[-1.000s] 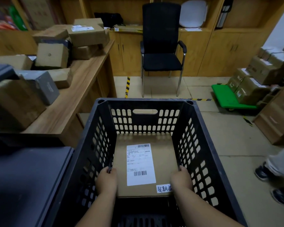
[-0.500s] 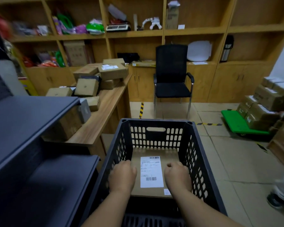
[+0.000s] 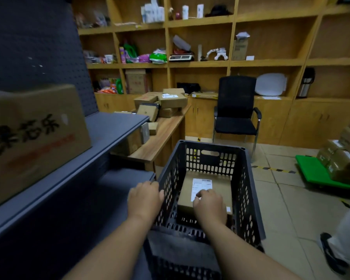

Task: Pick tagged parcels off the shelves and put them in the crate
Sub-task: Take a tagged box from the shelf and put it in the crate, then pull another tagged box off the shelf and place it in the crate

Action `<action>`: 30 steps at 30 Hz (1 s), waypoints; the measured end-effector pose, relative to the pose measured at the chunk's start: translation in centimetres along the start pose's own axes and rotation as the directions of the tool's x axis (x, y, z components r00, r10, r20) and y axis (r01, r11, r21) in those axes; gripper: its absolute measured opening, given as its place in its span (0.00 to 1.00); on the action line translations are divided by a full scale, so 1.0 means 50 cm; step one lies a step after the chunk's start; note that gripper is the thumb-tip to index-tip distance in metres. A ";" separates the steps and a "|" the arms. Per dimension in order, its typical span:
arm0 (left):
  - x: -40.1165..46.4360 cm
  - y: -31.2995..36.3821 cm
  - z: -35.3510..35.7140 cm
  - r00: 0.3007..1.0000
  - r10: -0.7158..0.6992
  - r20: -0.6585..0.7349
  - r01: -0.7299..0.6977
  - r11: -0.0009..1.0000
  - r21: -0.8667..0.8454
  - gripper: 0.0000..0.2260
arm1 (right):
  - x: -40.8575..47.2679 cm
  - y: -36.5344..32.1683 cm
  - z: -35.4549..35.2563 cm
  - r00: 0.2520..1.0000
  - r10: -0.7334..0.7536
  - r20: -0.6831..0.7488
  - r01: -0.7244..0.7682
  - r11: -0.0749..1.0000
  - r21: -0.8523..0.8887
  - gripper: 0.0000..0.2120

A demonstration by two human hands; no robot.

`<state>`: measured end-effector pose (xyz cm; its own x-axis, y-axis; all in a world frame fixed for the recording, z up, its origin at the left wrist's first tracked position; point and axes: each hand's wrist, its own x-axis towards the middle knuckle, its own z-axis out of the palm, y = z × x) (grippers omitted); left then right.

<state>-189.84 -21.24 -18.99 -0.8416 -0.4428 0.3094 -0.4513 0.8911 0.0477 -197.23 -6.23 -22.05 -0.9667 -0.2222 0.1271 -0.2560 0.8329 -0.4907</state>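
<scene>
Lying flat on the floor of the black slotted crate (image 3: 249,190), toward its far end, is a brown parcel (image 3: 220,186) with a white printed label (image 3: 202,184) on its top face; a second small white tag shows at the parcel's near right corner. The right hand (image 3: 209,205) hangs over the parcel's near edge, knuckles up, fingers loosely bent with the tips near or on the label; whether they touch it cannot be told, and nothing is clasped in it. The left hand (image 3: 144,198) sits outside the crate at its left rim, fingers loosely curled, thumb close against the crate's wall; no parcel is in it, and whether it rests on the rim is unclear.

Left of the crate stands a dark grey shelf unit (image 3: 101,138); on its upper shelf, at the near left, rests a large brown carton (image 3: 36,138) with black characters on its side. Past the shelf's far end a wooden table (image 3: 160,138) carries a heap of small cardboard boxes (image 3: 166,102); a black chair (image 3: 237,112) stands behind the crate, against wooden wall shelving (image 3: 271,61). At the right edge, stacked boxes sit on a green cart (image 3: 315,174); another person's shoe (image 3: 329,253) shows at the lower right.
</scene>
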 end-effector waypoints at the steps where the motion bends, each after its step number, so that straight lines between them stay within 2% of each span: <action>1: -0.025 -0.016 -0.020 1.000 -0.016 -0.008 0.016 1.000 0.021 0.14 | -0.024 -0.013 -0.005 1.000 -0.020 0.001 0.020 1.000 0.007 0.14; 9: -0.205 -0.143 -0.147 0.986 -0.148 -0.075 0.156 0.982 0.111 0.14 | -0.191 -0.134 -0.024 0.972 -0.231 0.037 0.226 0.968 0.112 0.13; 17: -0.343 -0.251 -0.236 0.928 -0.342 -0.147 0.363 0.919 0.155 0.14 | -0.299 -0.247 -0.021 0.886 -0.451 0.111 0.437 0.890 0.128 0.12; 23: -0.453 -0.284 -0.293 0.845 -0.493 -0.205 0.527 0.832 0.173 0.14 | -0.368 -0.302 -0.030 0.789 -0.607 0.099 0.582 0.789 0.197 0.12; 30: -0.623 -0.249 -0.354 0.718 -0.644 -0.262 0.694 0.688 0.212 0.14 | -0.484 -0.302 -0.057 0.616 -0.776 0.135 0.738 0.629 0.244 0.11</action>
<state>-152.74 -16.79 -12.39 -0.2357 -0.8662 0.4405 -0.9576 0.2843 0.0465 -169.99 -11.97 -15.28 -0.3969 -0.8516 0.3425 -0.8737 0.2362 -0.4253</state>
